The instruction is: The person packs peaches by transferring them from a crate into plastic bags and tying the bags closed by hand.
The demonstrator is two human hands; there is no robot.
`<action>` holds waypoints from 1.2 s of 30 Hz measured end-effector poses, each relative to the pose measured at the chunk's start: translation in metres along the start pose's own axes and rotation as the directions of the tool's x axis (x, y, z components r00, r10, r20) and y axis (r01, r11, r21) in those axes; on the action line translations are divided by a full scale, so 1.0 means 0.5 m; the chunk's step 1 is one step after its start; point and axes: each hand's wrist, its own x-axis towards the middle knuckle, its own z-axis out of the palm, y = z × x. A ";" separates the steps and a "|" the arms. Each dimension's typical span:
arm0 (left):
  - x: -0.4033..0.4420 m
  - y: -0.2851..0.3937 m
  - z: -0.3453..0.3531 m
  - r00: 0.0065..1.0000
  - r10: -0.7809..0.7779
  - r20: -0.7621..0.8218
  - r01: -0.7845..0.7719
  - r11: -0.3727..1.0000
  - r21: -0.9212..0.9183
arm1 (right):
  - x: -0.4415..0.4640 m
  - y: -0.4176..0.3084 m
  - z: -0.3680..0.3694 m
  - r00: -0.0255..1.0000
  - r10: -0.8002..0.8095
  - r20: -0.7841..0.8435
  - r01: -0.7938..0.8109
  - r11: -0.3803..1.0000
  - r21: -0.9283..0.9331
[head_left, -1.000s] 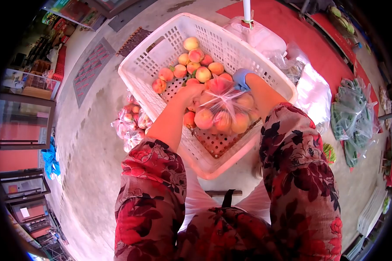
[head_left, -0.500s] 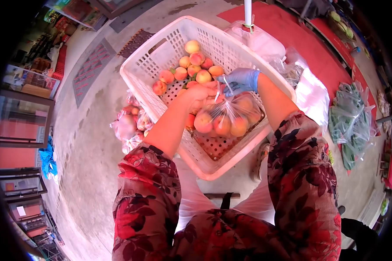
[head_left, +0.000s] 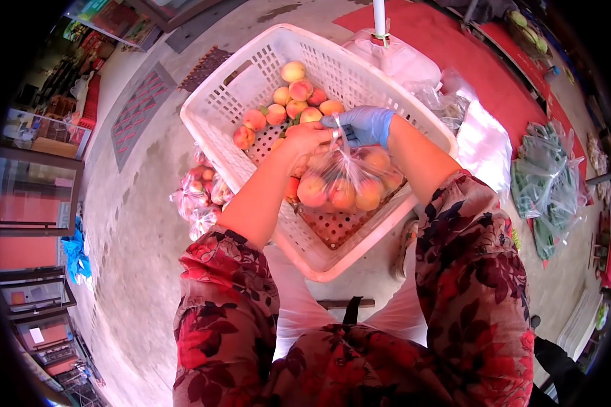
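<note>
A clear plastic bag of peaches [head_left: 346,188] sits in the near part of a white plastic crate [head_left: 210,102]. My left hand [head_left: 307,141], bare, is closed on the gathered neck of the bag. Beside it, my right hand [head_left: 368,126], in a blue glove, pinches the twisted top of the same bag. Both hands are close together above the fruit, and some fingertips are hidden. Loose peaches [head_left: 295,106] lie in the far and left part of the crate, a few with green leaves among them.
Several bagged peaches [head_left: 202,193] lie on the floor left of the crate. A white pole [head_left: 379,17] stands behind it. To the right are a white sack [head_left: 483,146], a red mat [head_left: 448,41] and plastic-wrapped greens [head_left: 548,180]. Blue plastic [head_left: 75,252] lies at far left.
My hands remain at the bag's neck and have drawn slightly closer together, the right one turning a little. The view has shifted slightly.
</note>
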 end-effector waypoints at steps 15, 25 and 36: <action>-0.001 -0.019 -0.056 0.927 0.145 -0.345 0.261 0.411 0.873 | -0.045 -0.029 -0.023 0.802 -0.157 -0.577 -0.525 0.277 -0.805; -0.032 0.017 0.010 0.719 0.668 -0.195 -0.266 0.523 0.810 | -0.046 -0.020 0.031 0.985 -0.166 0.051 0.169 0.848 -0.502; -0.142 0.088 -0.060 0.976 0.197 -0.096 -0.195 0.980 0.031 | -0.045 -0.004 0.125 0.891 -0.394 -0.228 0.189 0.776 -0.602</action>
